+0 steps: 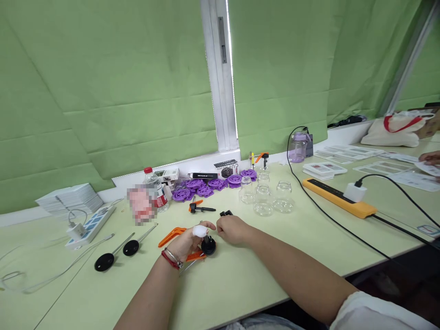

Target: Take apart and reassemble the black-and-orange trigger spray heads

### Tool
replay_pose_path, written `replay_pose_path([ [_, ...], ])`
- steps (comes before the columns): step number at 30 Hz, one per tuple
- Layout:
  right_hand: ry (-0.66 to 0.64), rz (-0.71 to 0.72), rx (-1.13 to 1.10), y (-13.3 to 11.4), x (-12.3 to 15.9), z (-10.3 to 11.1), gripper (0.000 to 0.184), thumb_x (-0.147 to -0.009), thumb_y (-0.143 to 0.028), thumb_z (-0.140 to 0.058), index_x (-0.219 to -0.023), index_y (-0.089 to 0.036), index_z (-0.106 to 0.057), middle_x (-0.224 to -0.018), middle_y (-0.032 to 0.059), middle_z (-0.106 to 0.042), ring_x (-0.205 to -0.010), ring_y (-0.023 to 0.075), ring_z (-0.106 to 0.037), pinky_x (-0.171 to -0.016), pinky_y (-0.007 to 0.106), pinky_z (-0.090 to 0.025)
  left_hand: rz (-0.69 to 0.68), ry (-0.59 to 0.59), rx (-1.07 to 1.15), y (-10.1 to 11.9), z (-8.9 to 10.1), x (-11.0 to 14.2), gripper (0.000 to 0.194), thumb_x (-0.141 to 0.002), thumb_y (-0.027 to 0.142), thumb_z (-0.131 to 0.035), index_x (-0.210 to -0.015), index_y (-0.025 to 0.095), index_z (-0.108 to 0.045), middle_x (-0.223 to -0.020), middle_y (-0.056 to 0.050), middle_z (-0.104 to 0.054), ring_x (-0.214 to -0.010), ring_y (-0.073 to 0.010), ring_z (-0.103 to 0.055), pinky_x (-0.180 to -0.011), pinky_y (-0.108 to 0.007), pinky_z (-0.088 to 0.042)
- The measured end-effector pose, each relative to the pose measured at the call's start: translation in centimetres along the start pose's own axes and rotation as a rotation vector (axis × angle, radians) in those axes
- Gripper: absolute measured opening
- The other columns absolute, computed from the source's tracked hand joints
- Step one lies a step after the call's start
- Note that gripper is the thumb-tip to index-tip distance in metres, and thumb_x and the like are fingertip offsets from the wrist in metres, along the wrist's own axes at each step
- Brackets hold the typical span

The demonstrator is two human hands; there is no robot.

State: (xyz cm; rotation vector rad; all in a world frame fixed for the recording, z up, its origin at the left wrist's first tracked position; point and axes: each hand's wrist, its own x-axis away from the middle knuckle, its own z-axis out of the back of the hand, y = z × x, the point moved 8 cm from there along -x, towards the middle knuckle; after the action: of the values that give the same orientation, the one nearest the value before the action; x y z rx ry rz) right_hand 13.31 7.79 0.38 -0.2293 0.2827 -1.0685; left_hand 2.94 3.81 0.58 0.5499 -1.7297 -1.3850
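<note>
My left hand (189,240), with a white covering on the thumb, is closed around a black part with a round disc end (208,246). Much of this part is hidden by the fingers. Right beside it, my right hand (231,228) is curled with its fingertips pinched toward the left hand; what they hold is hidden. Small black pieces (226,213) show just behind the right knuckles. Orange curved handles (172,236) lie by the left hand, partly covered. Farther back is a black nozzle-like part with an orange lever (202,208).
Two black discs with metal rods (105,261) lie at left near a white power strip (91,227). Behind stand a red-capped bottle (160,192), several purple parts (206,190) and clear jars (263,201). An orange power strip (338,198) and cables lie right, near another person's hand (429,158).
</note>
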Motion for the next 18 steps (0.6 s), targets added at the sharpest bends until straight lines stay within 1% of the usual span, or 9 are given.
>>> replay_pose_path([
  [3,0.085,0.009,-0.131,0.2,-0.1,0.3,0.010,-0.071,-0.013,-0.056,-0.074,-0.016,-0.065,-0.075,0.0055,-0.065,-0.067,0.0141,-0.054,-0.056,0.023,-0.031,0.002,-0.022,0.011,-0.1,-0.1,0.0,0.044,-0.068,0.039,-0.051,-0.109,0.024,-0.055,-0.058,0.004,-0.042,-0.053,-0.0129,-0.046,-0.047,-0.024,-0.043],
  [5,0.119,-0.025,-0.347,0.8,-0.3,0.3,0.008,-0.070,-0.013,-0.058,-0.073,-0.015,-0.064,-0.070,0.0032,-0.063,-0.061,0.0111,-0.051,-0.053,0.022,-0.032,-0.003,-0.019,0.013,-0.1,0.1,-0.1,0.045,-0.068,0.040,-0.051,-0.110,0.024,-0.055,-0.059,0.004,-0.043,-0.055,-0.0132,-0.047,-0.048,-0.024,-0.043],
  [6,0.115,-0.047,-0.491,1.0,-0.4,0.2,0.008,-0.069,-0.014,-0.058,-0.074,-0.015,-0.065,-0.068,0.0022,-0.063,-0.058,0.0097,-0.049,-0.052,0.021,-0.033,-0.010,-0.017,0.016,-0.2,0.2,-0.2,0.045,-0.068,0.040,-0.052,-0.110,0.023,-0.055,-0.061,0.003,-0.043,-0.056,-0.0132,-0.047,-0.048,-0.024,-0.043],
  [8,0.069,-0.061,-0.806,1.0,-0.4,0.0,0.011,-0.069,-0.018,-0.060,-0.077,-0.014,-0.066,-0.065,0.0013,-0.062,-0.053,0.0081,-0.047,-0.051,0.021,-0.036,-0.028,-0.025,0.026,-0.2,0.2,-0.4,0.046,-0.068,0.040,-0.052,-0.111,0.022,-0.055,-0.065,0.002,-0.045,-0.059,-0.0136,-0.048,-0.049,-0.024,-0.043],
  [10,0.013,-0.035,-1.075,0.5,-0.2,0.2,0.015,-0.069,-0.023,-0.062,-0.079,-0.013,-0.067,-0.065,0.0018,-0.062,-0.053,0.0082,-0.048,-0.051,0.022,-0.039,-0.041,-0.036,0.040,-0.3,0.3,-0.5,0.048,-0.069,0.039,-0.052,-0.112,0.021,-0.053,-0.069,0.000,-0.047,-0.061,-0.0142,-0.048,-0.048,-0.024,-0.042],
  [11,0.001,-0.016,-1.172,0.1,0.0,0.5,0.018,-0.067,-0.026,-0.064,-0.079,-0.012,-0.068,-0.065,0.0020,-0.063,-0.053,0.0085,-0.049,-0.051,0.023,-0.040,-0.042,-0.035,0.047,-0.4,0.3,-0.6,0.048,-0.069,0.039,-0.051,-0.113,0.021,-0.053,-0.070,0.000,-0.047,-0.062,-0.0146,-0.048,-0.048,-0.024,-0.042],
  [14,-0.012,0.022,-1.322,-0.7,0.6,1.3,0.026,-0.063,-0.033,-0.070,-0.077,-0.011,-0.068,-0.058,0.0006,-0.060,-0.051,0.0088,-0.049,-0.050,0.024,-0.040,-0.033,-0.004,0.066,-0.6,0.6,-0.7,0.047,-0.071,0.041,-0.051,-0.113,0.021,-0.052,-0.070,0.000,-0.046,-0.065,-0.0158,-0.049,-0.047,-0.025,-0.043],
  [16,-0.038,0.043,-1.335,-1.4,0.8,1.2,0.027,-0.063,-0.034,-0.071,-0.077,-0.011,-0.068,-0.053,-0.0016,-0.057,-0.048,0.0083,-0.047,-0.049,0.024,-0.039,-0.046,-0.018,0.071,-0.5,0.5,-0.8,0.046,-0.071,0.042,-0.050,-0.111,0.020,-0.053,-0.072,-0.001,-0.048,-0.067,-0.0169,-0.051,-0.048,-0.026,-0.044],
  [18,-0.056,0.056,-1.298,-2.1,0.8,0.9,0.023,-0.064,-0.032,-0.070,-0.076,-0.012,-0.068,-0.050,-0.0035,-0.054,-0.046,0.0073,-0.044,-0.048,0.024,-0.037,-0.076,-0.073,0.062,-0.3,0.1,-0.8,0.045,-0.071,0.041,-0.049,-0.110,0.019,-0.054,-0.074,-0.003,-0.051,-0.067,-0.0184,-0.053,-0.048,-0.028,-0.045],
])
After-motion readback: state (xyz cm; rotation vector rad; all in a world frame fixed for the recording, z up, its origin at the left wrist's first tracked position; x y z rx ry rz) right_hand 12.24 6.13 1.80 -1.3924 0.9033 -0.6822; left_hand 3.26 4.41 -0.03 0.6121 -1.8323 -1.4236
